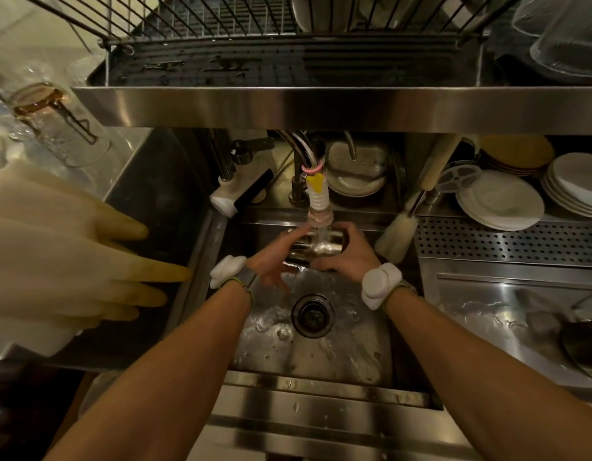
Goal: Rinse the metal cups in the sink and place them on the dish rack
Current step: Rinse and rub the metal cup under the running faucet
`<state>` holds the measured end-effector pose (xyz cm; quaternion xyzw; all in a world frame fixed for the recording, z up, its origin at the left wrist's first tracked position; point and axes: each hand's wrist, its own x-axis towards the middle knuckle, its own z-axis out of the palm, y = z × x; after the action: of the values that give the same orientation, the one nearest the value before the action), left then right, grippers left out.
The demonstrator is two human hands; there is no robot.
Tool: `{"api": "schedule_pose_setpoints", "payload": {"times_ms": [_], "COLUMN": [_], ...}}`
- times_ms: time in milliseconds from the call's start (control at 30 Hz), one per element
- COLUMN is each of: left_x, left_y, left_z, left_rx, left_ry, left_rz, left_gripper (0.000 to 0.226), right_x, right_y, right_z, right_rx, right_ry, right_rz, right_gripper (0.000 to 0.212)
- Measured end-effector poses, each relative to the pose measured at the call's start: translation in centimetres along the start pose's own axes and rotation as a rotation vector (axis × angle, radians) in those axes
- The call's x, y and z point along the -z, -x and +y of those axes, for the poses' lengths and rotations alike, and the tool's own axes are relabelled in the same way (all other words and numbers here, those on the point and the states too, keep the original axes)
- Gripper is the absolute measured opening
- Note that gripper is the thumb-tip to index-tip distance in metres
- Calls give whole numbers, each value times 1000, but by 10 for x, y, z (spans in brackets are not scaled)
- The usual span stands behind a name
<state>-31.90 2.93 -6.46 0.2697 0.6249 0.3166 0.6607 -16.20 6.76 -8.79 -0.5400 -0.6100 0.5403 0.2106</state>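
A shiny metal cup (317, 246) lies on its side under the faucet nozzle (318, 207), with water running over it into the sink (337, 347). My right hand (349, 252) wraps the cup's right end. My left hand (274, 257) holds its left end, fingers partly spread and blurred. The wire dish rack (221, 24) sits on the steel shelf (321, 104) above the sink, straight ahead.
Rubber gloves (71, 257) hang at the left. An upturned glass jar (51, 121) stands at upper left. Stacked white plates (507, 201) and a perforated tray (507, 241) lie to the right. A bottle brush (401, 227) leans by the faucet. Glassware (560, 31) fills the rack's right.
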Motion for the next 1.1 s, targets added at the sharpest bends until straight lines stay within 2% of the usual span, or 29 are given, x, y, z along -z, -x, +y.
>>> {"api": "schedule_pose_setpoints", "payload": {"times_ms": [67,133,167,233,300,333,433,567,633,700,800,933,967,1100], "left_x": [4,3,2,-1,-2,0,4,0,-5,-8,-10,6,12,31], "left_y": [-3,-5,-7,-6,-4,-5,-7,-5,-6,-7,-4,-4,-6,-15], "left_z": [4,6,6,5,6,6,6,5,7,9,9,12,10,-11], "left_rx": [55,2,-40,-131,-244,-303,-389,-437,-475,-492,-448,-245,-208,-112], "left_ry": [41,108,121,99,2,-77,-279,-372,-376,-363,-249,47,55,-196], "left_rz": [63,122,134,137,150,160,178,136,127,130,116,270,338,501], "left_gripper": [49,36,37,47,57,66,95,103,107,109,92,27,19,46], "right_x": [-3,-2,0,4,7,8,12,-2,-10,-14,-15,-20,-22,-33], "right_y": [-1,-1,-1,0,1,1,-5,-6,-4,-4,-7,-2,2,7], "right_z": [2,3,1,-3,2,4,11,8,7,8,7,14,15,19], "right_rx": [60,78,47,-143,-288,-274,-66,26,48,57,85,72,67,47], "right_ry": [4,-78,-139,-256,-272,-232,56,192,275,232,114,41,8,-22], "right_rz": [12,17,9,-43,-80,-67,39,-88,-84,-22,93,103,108,79], "right_gripper": [90,90,89,86,86,88,103,110,115,111,96,88,87,87]}}
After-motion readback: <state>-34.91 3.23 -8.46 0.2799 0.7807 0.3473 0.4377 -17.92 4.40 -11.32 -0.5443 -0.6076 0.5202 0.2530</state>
